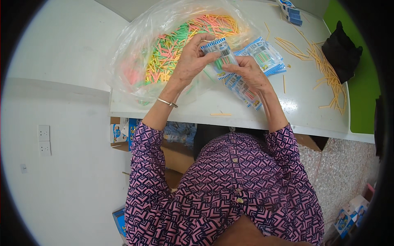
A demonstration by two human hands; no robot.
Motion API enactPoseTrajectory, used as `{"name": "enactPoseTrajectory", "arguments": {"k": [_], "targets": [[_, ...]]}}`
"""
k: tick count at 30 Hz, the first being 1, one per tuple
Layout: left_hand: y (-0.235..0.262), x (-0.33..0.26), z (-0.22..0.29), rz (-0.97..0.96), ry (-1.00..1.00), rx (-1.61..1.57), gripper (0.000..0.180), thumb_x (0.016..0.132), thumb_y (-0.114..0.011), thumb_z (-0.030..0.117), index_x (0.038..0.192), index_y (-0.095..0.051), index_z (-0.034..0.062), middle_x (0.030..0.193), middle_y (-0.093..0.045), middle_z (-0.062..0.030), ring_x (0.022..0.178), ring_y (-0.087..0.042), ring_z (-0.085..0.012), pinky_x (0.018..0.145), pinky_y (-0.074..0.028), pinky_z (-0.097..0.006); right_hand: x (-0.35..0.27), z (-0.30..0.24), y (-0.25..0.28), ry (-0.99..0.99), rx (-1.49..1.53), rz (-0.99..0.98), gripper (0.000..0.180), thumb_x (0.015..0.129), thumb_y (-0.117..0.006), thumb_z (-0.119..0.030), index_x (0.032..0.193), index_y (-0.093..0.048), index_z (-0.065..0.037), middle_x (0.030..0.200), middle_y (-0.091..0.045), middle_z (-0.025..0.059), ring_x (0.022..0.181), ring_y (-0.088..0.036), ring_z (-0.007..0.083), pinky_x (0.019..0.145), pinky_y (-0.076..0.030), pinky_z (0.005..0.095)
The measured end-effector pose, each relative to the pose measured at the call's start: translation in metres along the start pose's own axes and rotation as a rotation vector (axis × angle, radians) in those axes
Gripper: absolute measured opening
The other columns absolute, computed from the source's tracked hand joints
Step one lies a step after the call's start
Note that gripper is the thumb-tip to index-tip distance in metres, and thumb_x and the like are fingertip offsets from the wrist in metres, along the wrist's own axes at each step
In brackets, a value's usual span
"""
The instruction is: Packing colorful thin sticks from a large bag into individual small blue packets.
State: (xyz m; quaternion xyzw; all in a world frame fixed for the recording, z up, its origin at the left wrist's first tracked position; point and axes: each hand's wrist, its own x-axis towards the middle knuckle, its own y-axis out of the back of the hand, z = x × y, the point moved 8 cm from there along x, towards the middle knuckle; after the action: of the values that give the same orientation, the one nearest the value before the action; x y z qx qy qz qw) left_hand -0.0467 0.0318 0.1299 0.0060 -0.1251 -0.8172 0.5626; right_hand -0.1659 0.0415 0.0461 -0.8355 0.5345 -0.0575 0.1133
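Between my two hands, above the white table, is a small clear packet [221,48] with blue-and-white striped ends and coloured sticks inside. My left hand [193,59] pinches its left side with thumb and fingers. At its lower right, my right hand [249,73] grips the packet with the thumb on top. Under and beside my right hand lie more packets [239,88], partly hidden by it. A further stack of the same packets [264,55] sits to the right. Behind my left hand, a big clear plastic bag [129,45] lies open, full of short pink, green and yellow sticks [164,61].
Loose pale-yellow sticks [328,76] are heaped at the table's right, beside a black cloth-like bundle [341,51] and a green panel [363,90]. Some striped packets [293,16] lie at the far edge. One stick [221,114] rests near the front edge. Cartons [120,133] stand below the table.
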Motion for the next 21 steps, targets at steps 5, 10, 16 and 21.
{"name": "enactPoseTrajectory", "arguments": {"k": [5, 10, 16, 21], "targets": [[0.003, 0.000, 0.001, -0.009, -0.023, 0.066, 0.047, 0.080, -0.066, 0.003, 0.122, -0.044, 0.0009, 0.110, -0.058, -0.0095, 0.095, -0.058, -0.0122, 0.083, -0.048, -0.025, -0.002, -0.002, -0.008, 0.003, 0.037, -0.035, 0.029, 0.083, -0.067, -0.022, 0.101, -0.066, 0.001, 0.089, -0.066, 0.0056, 0.079, -0.060, 0.0096, 0.069, -0.049, 0.0244], [0.014, -0.005, 0.010, 0.049, -0.002, -0.049, 0.024, 0.084, -0.065, 0.014, 0.103, -0.058, 0.0009, 0.089, -0.061, -0.0027, 0.079, -0.057, -0.0094, 0.067, -0.048, -0.022, -0.001, 0.007, -0.002, -0.007, -0.014, -0.036, 0.029, 0.083, -0.067, -0.027, 0.094, -0.068, 0.000, 0.081, -0.065, 0.0039, 0.073, -0.058, 0.0079, 0.066, -0.048, 0.0236], [0.030, -0.008, 0.008, 0.052, 0.083, 0.101, 0.023, 0.087, -0.062, 0.020, 0.095, -0.067, -0.0016, 0.082, -0.064, -0.0022, 0.074, -0.057, -0.0081, 0.066, -0.049, -0.023, -0.008, -0.005, -0.011, -0.016, -0.168, -0.098, 0.031, 0.081, -0.068, -0.034, 0.087, -0.070, -0.003, 0.063, -0.054, -0.0044, 0.056, -0.042, 0.0034, 0.051, -0.031, 0.0219], [0.018, 0.000, 0.015, -0.233, 0.131, 0.348, 0.024, 0.087, -0.061, 0.018, 0.097, -0.067, -0.0025, 0.082, -0.063, -0.0024, 0.074, -0.056, -0.0076, 0.065, -0.047, -0.023, -0.009, 0.005, -0.004, -0.102, -0.348, -0.107, 0.032, 0.081, -0.069, -0.033, 0.077, -0.067, -0.002, 0.059, -0.050, -0.0056, 0.052, -0.039, 0.0030, 0.047, -0.027, 0.0226]]}}
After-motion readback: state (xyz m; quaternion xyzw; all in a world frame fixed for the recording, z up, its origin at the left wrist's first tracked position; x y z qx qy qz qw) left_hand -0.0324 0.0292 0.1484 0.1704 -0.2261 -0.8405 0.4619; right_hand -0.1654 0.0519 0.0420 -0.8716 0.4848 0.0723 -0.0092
